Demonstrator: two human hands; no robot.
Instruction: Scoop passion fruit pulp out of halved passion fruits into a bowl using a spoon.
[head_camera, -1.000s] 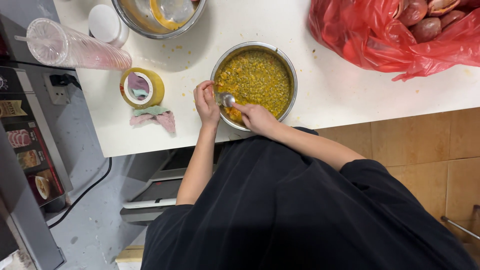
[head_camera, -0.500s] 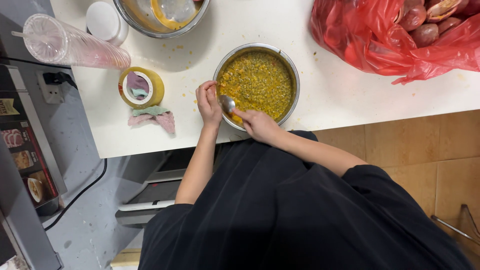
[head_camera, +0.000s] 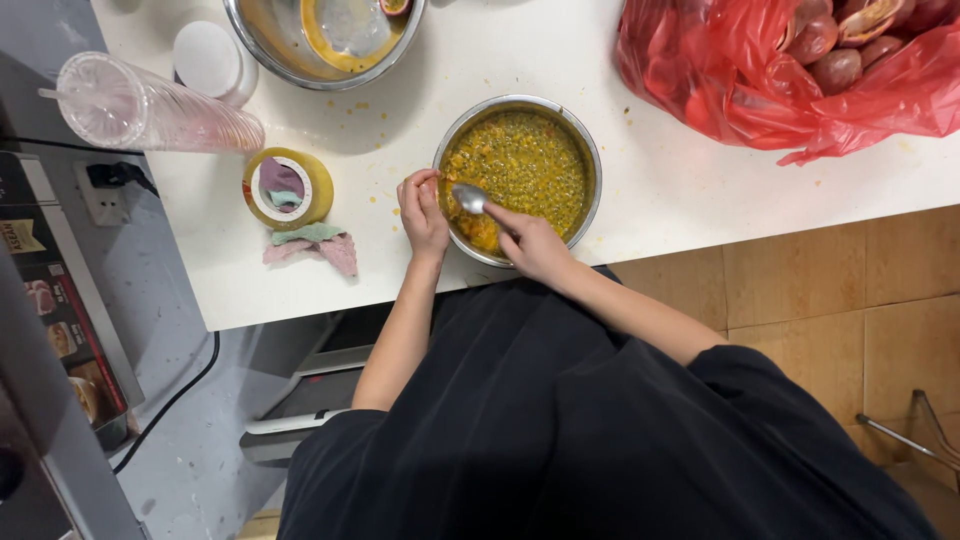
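A steel bowl (head_camera: 590, 150) full of yellow seeded pulp stands near the front edge of the white counter (head_camera: 660, 190). My left hand (head_camera: 422, 212) grips the bowl's near-left rim. My right hand (head_camera: 530, 243) holds a metal spoon (head_camera: 470, 198), its head resting inside the bowl at the near-left side, above the pulp. My black sleeves and clothing fill the lower part of the view.
A red plastic bag (head_camera: 740, 100) of halved dark fruit shells lies at the right. A larger steel bowl (head_camera: 270, 50) with yellow residue, a white lidded tub (head_camera: 208, 58), a stack of clear cups (head_camera: 150, 110), a yellow tape roll (head_camera: 288, 188) and a crumpled cloth (head_camera: 312, 246) sit to the left.
The spoon and both hands stay at the bowl's near-left rim with only slight shifts. The camera view has drifted a little.
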